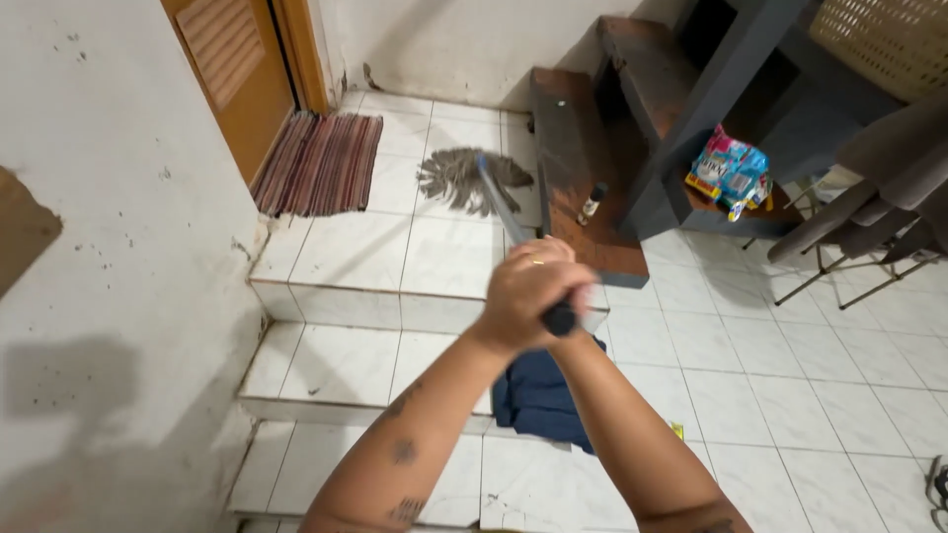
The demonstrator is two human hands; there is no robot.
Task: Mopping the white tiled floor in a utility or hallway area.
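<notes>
From the head camera, both hands are clenching around the dark handle end of a broom (499,202): the left hand (528,294) is wrapping over the top with a ring showing, while the right hand (583,296) is sitting mostly hidden beneath it, its fingers seeming to be closing on the same handle. The broom's bristles are fanning out on the upper tiled landing (395,247), just beside a striped mat (321,163). A small bottle (591,202) is standing on the dark wooden stair (568,148). Colourful packets (729,176) are lying on a low dark shelf (703,212). A blue cloth (538,400) is lying below the arms.
</notes>
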